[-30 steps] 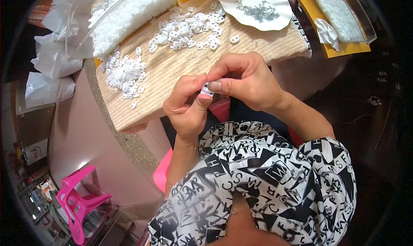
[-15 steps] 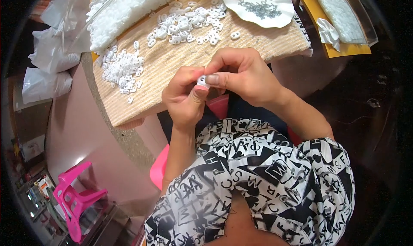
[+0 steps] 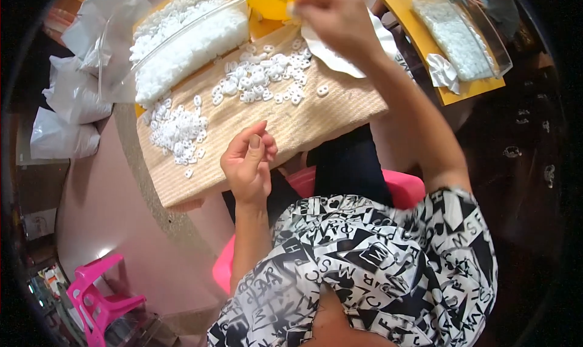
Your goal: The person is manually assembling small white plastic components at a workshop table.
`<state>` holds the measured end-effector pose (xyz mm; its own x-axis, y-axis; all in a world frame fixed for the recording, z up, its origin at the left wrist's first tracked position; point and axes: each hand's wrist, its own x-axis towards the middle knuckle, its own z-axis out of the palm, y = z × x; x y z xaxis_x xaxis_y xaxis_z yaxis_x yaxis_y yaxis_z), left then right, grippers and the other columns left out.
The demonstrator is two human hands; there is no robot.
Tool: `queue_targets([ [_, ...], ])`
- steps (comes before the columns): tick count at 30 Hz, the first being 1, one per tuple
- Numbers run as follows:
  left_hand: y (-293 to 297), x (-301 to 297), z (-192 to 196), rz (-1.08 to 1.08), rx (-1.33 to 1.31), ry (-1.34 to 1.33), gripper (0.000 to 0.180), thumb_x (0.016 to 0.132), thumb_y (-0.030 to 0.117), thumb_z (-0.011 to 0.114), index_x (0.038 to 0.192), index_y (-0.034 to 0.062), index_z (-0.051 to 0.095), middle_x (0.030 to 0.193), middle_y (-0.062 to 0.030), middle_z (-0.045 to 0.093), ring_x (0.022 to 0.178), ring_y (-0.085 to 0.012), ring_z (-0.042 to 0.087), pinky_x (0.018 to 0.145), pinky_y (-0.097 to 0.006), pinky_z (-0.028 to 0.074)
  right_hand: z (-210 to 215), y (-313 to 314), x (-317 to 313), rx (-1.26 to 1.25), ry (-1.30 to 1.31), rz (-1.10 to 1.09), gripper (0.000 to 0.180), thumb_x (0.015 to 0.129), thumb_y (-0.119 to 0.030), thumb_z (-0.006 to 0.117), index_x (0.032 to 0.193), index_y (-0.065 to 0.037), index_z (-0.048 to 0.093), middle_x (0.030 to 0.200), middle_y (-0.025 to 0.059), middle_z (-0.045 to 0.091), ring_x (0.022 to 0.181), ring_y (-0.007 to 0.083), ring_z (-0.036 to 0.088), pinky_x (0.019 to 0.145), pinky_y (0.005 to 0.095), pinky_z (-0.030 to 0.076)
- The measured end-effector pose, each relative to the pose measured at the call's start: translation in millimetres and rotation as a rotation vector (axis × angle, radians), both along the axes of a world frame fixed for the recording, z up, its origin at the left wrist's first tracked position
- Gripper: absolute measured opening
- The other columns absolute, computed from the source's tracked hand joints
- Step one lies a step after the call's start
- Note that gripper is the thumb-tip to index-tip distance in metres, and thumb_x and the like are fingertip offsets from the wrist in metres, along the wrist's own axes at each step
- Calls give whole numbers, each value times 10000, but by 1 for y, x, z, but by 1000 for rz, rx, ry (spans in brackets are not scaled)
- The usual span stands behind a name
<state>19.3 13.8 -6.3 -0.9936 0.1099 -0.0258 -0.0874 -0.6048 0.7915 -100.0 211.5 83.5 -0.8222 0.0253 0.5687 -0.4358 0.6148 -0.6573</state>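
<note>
My right hand point(image 3: 343, 22), blurred by motion, reaches over the far edge of the board near the yellow tub. At its fingertips is a small white plastic piece point(image 3: 291, 9), too blurred to make out fully. Above the near edge of the board, my left hand point(image 3: 248, 162) has its fingers curled and its thumb against them, with nothing visible in it. Beyond it lies a pile of white two-holed plastic pieces point(image 3: 267, 74). A heap of smaller white pieces point(image 3: 179, 131) lies at the left. My right arm partly covers a white wavy-rimmed plate point(image 3: 331, 54).
The ribbed beige board point(image 3: 225, 131) rests across my lap. A clear bin point(image 3: 188, 49) full of white pieces stands at the far left, beside a yellow tub point(image 3: 273, 6). At the right, another clear bin point(image 3: 458, 43) sits on yellow. A pink stool point(image 3: 100, 301) stands lower left.
My hands have parted. The right has swung up and away toward the yellow tub with a white piece; the left has dropped slightly nearer me. The view has shifted, showing more of the tub.
</note>
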Motion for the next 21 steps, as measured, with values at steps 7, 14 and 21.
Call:
queue_targets([
  [7,0,-2,8,113,-217,49,224,804,59,564,998,-53,560,766,-68,539,641,-119,492,547,-199,385,17,48,-93,395,-72,-126,149,655,-134,543,730,-40,631,725,187,600,728,305,600,668,379,470],
  [14,-7,-11,1,160,-298,74,197,819,61,546,980,-52,560,718,-76,539,605,-108,470,533,-190,375,-20,113,-35,620,-311,-73,161,718,-59,590,871,-23,626,772,124,629,686,216,605,621,305,466],
  [21,-11,-12,4,165,-344,62,188,791,24,576,959,-60,573,731,-60,541,614,-95,480,553,-195,390,-50,118,-27,657,-388,76,142,697,-40,585,830,-21,631,753,163,616,737,265,603,662,330,458],
])
